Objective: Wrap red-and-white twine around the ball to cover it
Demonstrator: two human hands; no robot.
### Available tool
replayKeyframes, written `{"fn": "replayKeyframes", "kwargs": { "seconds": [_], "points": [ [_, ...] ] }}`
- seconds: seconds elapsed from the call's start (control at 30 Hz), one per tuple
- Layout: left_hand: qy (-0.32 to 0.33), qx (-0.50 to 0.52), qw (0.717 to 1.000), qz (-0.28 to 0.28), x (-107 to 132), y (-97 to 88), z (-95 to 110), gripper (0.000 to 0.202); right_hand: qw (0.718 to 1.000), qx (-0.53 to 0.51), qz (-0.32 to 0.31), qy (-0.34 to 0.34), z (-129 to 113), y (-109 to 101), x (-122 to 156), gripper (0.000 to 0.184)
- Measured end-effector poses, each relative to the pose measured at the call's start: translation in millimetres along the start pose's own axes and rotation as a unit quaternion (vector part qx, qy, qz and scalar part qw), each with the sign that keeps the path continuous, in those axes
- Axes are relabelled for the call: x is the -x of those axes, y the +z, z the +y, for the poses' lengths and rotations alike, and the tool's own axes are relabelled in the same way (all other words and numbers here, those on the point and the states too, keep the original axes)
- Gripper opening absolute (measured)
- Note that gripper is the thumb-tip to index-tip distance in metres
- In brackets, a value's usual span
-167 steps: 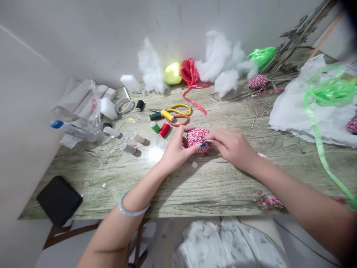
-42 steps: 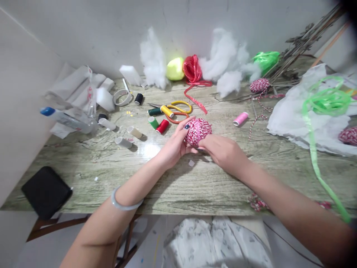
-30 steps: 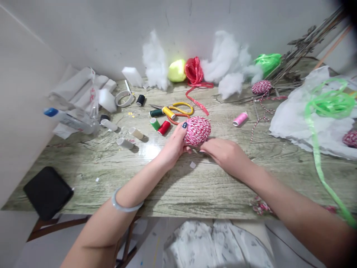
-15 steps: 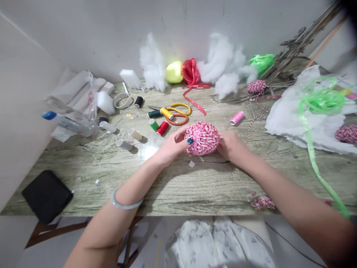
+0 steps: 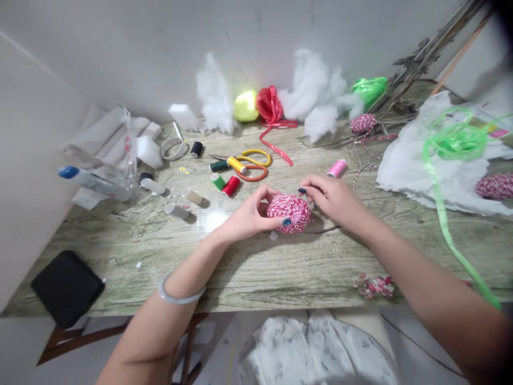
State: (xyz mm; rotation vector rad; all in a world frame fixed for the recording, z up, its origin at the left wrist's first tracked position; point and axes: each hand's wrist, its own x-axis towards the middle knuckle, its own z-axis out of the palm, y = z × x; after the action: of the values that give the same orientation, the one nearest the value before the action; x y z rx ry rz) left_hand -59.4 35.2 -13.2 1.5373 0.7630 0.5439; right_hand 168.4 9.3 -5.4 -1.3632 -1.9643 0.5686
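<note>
A round ball of red-and-white twine (image 5: 286,209) sits in my left hand (image 5: 256,214), its thumb pressed on the front and the fingers curled around the far side. Just to the right of the ball, my right hand (image 5: 326,197) is closed in a pinch, fingertips close to the ball's upper right edge. Whatever is between those fingertips is too small to make out. A pink thread spool (image 5: 336,168) lies beyond the right hand. Under the ball's lower left edge shows a small white paper scrap (image 5: 273,236).
Scissors (image 5: 256,156) and several thread spools lie behind the left hand. Along the wall are white stuffing (image 5: 306,88), a red ribbon bundle (image 5: 270,105) and dry twigs (image 5: 417,67). Green ribbon (image 5: 443,214) trails at right. A black case (image 5: 67,289) overhangs the left front edge.
The ball has turned and come slightly lower, and its gathered pink spot now faces lower right. My right hand has moved from behind the ball's right side to a pinch above its right edge.
</note>
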Motion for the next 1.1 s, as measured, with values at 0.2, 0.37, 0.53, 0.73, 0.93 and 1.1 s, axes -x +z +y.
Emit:
{"fn": "replayKeyframes", "kwargs": {
  "seconds": [0.2,0.37,0.53,0.73,0.93,1.1],
  "points": [
    [-0.015,-0.048,0.998,0.041,-1,1.1,1,0.046,0.999,-0.029,0.017,-0.003,-9,-2,0,0.013],
    [-0.045,-0.040,0.995,0.074,-4,2.5,3,0.052,0.997,0.007,0.019,-0.074,-13,2,5,0.015],
    [-0.045,-0.040,0.994,0.087,-5,3.7,2,0.053,0.991,0.050,-0.009,-0.122,-16,10,11,0.020],
    [-0.036,-0.044,0.990,0.128,-6,3.5,-2,0.053,0.980,0.102,-0.041,-0.165,-19,21,16,0.026],
    [-0.019,0.021,0.984,0.175,-8,3.3,-3,0.048,0.964,0.139,-0.056,-0.218,-20,28,17,0.023],
    [-0.028,0.118,0.973,0.197,-9,4.8,-4,0.049,0.954,0.182,-0.077,-0.227,-18,31,18,0.019]
  ]
}}
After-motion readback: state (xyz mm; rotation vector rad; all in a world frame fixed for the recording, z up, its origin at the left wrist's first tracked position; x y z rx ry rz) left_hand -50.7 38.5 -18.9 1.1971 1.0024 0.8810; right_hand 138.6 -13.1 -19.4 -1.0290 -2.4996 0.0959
